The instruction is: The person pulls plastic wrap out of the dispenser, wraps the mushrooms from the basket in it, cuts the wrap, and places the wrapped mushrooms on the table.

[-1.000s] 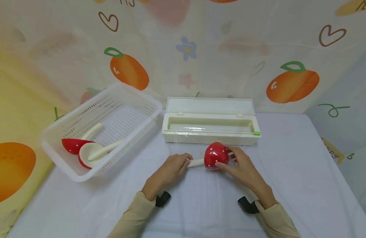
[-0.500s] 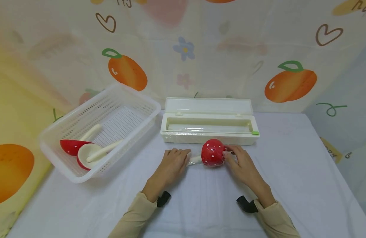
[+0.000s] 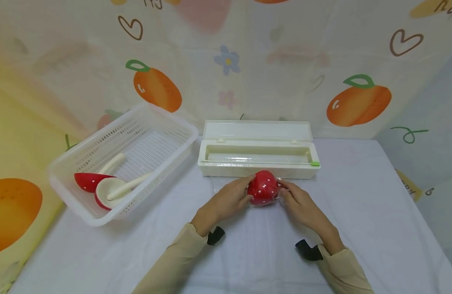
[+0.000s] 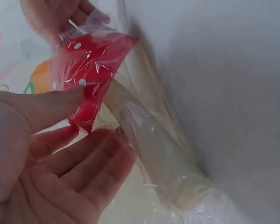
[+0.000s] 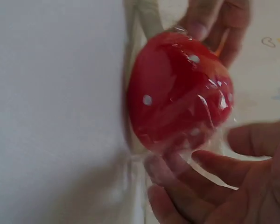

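Observation:
A ladle with a red, white-dotted bowl (image 3: 263,188) and a cream handle (image 4: 154,149) is wrapped in clear cling film, its rounded back turned up. My left hand (image 3: 227,199) holds it where bowl and handle meet; in the left wrist view the thumb lies on the red bowl and the fingers are underneath. The handle is hidden behind this hand in the head view. At the bowl's right side is my right hand (image 3: 303,206). Its fingertips (image 5: 161,168) touch the loose film there, with the thumb apart from them in the right wrist view.
Just beyond the hands stands a white cling film dispenser (image 3: 259,170), lid raised, with a green slider (image 3: 315,163) at its right end. To the left, a white plastic basket (image 3: 182,147) contains two similar ladles (image 3: 107,191). Behind is a patterned cloth backdrop (image 3: 248,81).
My left hand has moved right from the handle's end to the bowl. My right thumb has come off the red bowl to its side. Film stretching toward the dispenser no longer shows.

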Demonstrator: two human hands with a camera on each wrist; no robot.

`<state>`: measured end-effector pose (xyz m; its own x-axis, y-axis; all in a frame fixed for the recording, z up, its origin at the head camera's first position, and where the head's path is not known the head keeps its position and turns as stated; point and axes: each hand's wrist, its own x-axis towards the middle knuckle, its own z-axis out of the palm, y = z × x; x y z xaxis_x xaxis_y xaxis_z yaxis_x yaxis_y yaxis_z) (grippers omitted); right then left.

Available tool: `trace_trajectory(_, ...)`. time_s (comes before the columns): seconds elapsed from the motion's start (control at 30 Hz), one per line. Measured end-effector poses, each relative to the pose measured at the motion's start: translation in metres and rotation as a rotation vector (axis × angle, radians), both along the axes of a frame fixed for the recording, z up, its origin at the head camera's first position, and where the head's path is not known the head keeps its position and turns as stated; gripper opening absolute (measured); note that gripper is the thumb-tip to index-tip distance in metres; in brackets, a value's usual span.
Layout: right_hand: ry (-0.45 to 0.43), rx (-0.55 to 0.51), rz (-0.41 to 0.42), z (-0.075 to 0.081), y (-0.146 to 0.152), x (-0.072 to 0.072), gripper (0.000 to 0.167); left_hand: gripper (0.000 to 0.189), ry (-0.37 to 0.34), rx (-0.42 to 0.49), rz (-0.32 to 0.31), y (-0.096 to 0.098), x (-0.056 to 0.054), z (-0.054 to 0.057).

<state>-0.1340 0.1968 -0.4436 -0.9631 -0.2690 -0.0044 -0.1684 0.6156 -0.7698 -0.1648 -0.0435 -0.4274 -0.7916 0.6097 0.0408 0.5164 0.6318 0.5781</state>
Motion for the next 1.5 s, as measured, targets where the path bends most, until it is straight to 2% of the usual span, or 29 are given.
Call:
trace_trajectory(0.1, -0.018, -0.048, 0.001, -0.001, 0.001, -0.001, 0.041, 0.058, -0.031, 0.026, 0.002, -0.001, -0.003, -0.002)
trace_trajectory(0.23, -0.006, -0.052, -0.037, -0.004, 0.0, -0.004, 0.034, 0.056, -0.003, 0.034, -0.005, -0.002, -0.005, -0.005)
trace_trajectory(0.47, 0.02, -0.021, -0.042, -0.005, 0.0, -0.004, 0.03, 0.07, 0.066, -0.026, 0.08, -0.01, -0.001, -0.011)
trace_trajectory(0.63, 0.04, -0.005, -0.081, -0.003, 0.001, -0.004, 0.029, 0.061, 0.085, -0.024, 0.11, -0.012, -0.002, -0.015)
trace_trajectory(0.73, 0.11, -0.007, -0.155, -0.002, 0.004, -0.005, 0.031, 0.056, 0.099, -0.033, 0.106, -0.014, -0.003, -0.012)
trace_trajectory(0.97, 0.386, -0.082, -0.397, 0.002, 0.016, -0.01, 0.036, 0.052, 0.13, -0.035, 0.092, -0.016, -0.005, 0.004)
trace_trajectory(1.1, 0.46, -0.131, -0.489, 0.0, 0.024, -0.017, 0.046, 0.048, 0.165, -0.05, 0.068, -0.012, -0.01, 0.014)
trace_trajectory(1.17, 0.454, -0.152, -0.509, -0.001, 0.027, -0.021, 0.054, 0.046, 0.179, -0.062, 0.054, -0.009, -0.013, 0.019)
trace_trajectory(1.23, 0.411, -0.17, -0.516, -0.002, 0.031, -0.025, 0.061, 0.044, 0.185, -0.077, 0.041, -0.005, -0.016, 0.024)
trace_trajectory(1.4, 0.225, -0.239, -0.489, 0.0, 0.04, -0.034, 0.073, 0.041, 0.202, -0.092, 0.016, 0.008, -0.025, 0.035)
trace_trajectory(1.5, 0.144, -0.259, -0.46, -0.001, 0.044, -0.039, 0.079, 0.041, 0.183, -0.095, 0.012, 0.016, -0.032, 0.04)
